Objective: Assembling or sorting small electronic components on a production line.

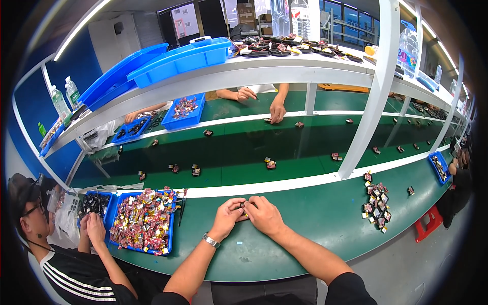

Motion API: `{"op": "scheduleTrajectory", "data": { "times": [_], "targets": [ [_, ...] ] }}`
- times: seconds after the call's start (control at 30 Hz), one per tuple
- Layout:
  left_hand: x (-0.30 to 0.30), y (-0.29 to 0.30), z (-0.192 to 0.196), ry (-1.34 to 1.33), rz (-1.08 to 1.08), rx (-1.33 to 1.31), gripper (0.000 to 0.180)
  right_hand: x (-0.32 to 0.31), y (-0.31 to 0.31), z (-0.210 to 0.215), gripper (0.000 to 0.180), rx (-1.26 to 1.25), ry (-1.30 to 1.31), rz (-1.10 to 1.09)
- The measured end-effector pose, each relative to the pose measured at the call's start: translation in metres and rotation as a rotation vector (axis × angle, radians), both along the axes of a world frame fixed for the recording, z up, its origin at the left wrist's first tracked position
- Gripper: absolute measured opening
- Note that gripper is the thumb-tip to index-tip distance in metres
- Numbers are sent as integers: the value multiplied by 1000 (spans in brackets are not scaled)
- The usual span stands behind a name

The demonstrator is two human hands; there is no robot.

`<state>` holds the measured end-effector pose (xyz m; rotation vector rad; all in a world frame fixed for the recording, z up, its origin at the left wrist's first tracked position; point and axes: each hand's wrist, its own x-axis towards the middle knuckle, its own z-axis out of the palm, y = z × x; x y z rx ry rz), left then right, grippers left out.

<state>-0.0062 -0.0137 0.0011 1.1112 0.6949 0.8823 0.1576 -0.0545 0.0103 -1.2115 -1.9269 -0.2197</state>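
Observation:
Over the green worktable, my left hand and my right hand meet with their fingertips pressed together. Between them is a small dark part with a yellow bit, mostly hidden by the fingers. Left of my hands, a blue tray is heaped with small pink, yellow and white parts. To the right lies a loose pile of small black, pink and white pieces.
A seated co-worker handles something over a tray of black parts at the left. Across a white rail, small assemblies dot a green belt. Another person's hands work opposite. A white post stands right; blue bins sit overhead.

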Motion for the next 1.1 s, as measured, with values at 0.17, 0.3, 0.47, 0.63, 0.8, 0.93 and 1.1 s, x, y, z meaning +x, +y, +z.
{"op": "scheduleTrajectory", "data": {
  "times": [0.17,0.3,0.47,0.63,0.8,0.93,1.1],
  "targets": [
    [-1,1,-5,22,3,3,29,-2,0,-2,19,21,-29,-22],
    [0,1,-5,20,15,-5,29,-1,0,-6,19,12,-67,-50],
    [0,1,-2,14,17,1,29,-6,-1,-6,20,46,-76,-87],
    [1,-1,0,36,29,2,29,-7,0,-7,18,48,-63,-116],
    [1,0,-4,39,43,8,28,-5,0,-4,17,90,-83,-109],
    [2,0,-5,35,47,26,29,-3,1,-2,16,131,-98,-116],
    [3,2,-6,25,69,19,32,-3,0,-1,16,38,39,-32]
  ]
}}
